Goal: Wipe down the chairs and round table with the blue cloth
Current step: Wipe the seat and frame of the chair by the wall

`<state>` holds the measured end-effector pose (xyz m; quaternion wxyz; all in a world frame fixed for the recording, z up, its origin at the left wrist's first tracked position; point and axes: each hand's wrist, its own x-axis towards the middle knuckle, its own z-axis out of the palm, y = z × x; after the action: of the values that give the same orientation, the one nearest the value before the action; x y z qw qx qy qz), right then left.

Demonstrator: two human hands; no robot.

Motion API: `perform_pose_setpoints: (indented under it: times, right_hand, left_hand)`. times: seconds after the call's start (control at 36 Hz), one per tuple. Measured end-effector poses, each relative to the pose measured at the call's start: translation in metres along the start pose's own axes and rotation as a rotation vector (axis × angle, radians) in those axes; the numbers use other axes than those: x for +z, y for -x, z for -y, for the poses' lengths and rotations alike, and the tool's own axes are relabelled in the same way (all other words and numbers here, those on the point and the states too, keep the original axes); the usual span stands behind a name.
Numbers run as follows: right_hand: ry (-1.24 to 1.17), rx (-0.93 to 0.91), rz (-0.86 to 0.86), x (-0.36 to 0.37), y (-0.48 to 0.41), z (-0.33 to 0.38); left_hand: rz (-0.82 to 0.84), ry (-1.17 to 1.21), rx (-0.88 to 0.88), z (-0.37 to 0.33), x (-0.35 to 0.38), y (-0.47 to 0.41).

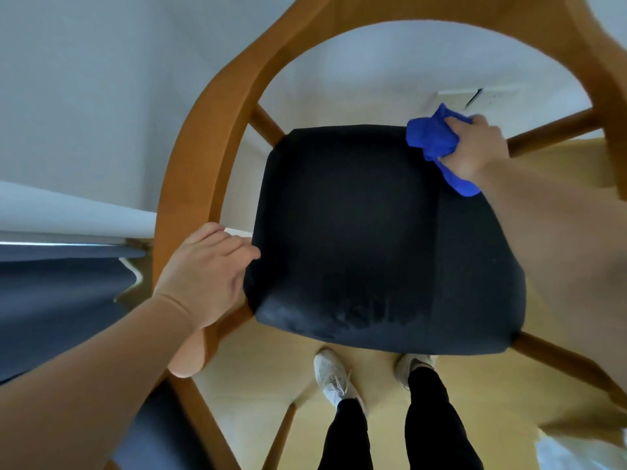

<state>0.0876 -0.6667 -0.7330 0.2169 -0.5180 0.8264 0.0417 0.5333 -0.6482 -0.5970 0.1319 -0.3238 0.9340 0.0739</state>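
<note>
View from above onto a wooden armchair with a curved, light brown frame [190, 157] that loops around a black padded seat cushion [373, 239]. Short wooden struts [268, 125] run from the cushion's corners out to the frame.

The right hand [475, 147] is at the cushion's far right corner. Its fingers are curled tightly round a bunched blue cloth [431, 137], which sits on that corner. One end of the cloth trails out under the hand onto the cushion's right side.

The left hand [203, 276] lies palm down at the cushion's left edge, across the gap between frame and cushion. Its fingers [237, 249] are nearly straight and together, holding nothing, with the tips touching the cushion's side. The thumb is hidden.

Faint paler smears [366, 313] show along the cushion's near edge.

Just below the near edge, the person's two feet in pale grey trainers [330, 374] stand on a beige floor [492, 401], with legs in black trousers [434, 418]. Left of the cushion, beyond the frame, hangs dark grey fabric [51, 300] under a white wall [84, 79].
</note>
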Motion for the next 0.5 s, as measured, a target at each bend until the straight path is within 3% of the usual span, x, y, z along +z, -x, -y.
perform_pose_setpoints:
  times: [0.19, 0.5]
  right_hand:
    - [0.007, 0.041, 0.065, 0.006, 0.020, 0.004]
    - [0.004, 0.084, 0.109, 0.048, 0.123, 0.002]
  left_hand:
    - [-0.008, -0.009, -0.004, 0.000, -0.002, -0.001]
    - [-0.015, -0.008, -0.038, 0.000, 0.000, 0.001]
